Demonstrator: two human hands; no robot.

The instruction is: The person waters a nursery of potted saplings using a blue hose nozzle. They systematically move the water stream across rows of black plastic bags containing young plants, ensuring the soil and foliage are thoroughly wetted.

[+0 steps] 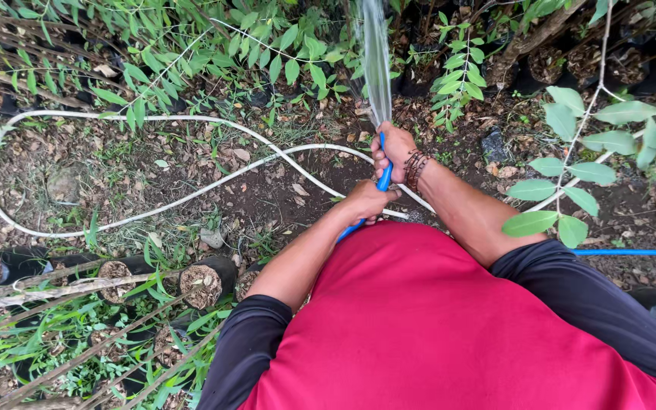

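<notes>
A person in a red shirt (419, 326) with dark sleeves looks down at 2 bare hands. Both hands hold a blue hose (383, 181).

The right hand (393, 150) is wrapped tight around the far end of the blue hose. Its fingers are pressed closed on the hose, just where the water comes out. A stack of brown bracelets (416, 168) sits on that wrist, right behind the hand.

The left hand (366, 200) grips the blue hose a bit lower, closer to the red shirt. Its fingers are curled shut around the hose too. The 2 hands are near each other, 1 above the other along the hose.

A spray of water (376, 57) shoots from the end of the blue hose, up and away from the person, toward the green leafy plants (282, 53).

More of the blue hose shows to the right of the shirt, lying on the ground.

A white hose (115, 118) lies on the dirt to the left of the blue hose. It makes a big loop, and 1 part runs under the hands.

Black plant pots (206, 277) with soil stand to the lower left of the blue hose. A branch with wide leaves (594, 144) hangs to the right of it. Dry leaves cover the dirt.
</notes>
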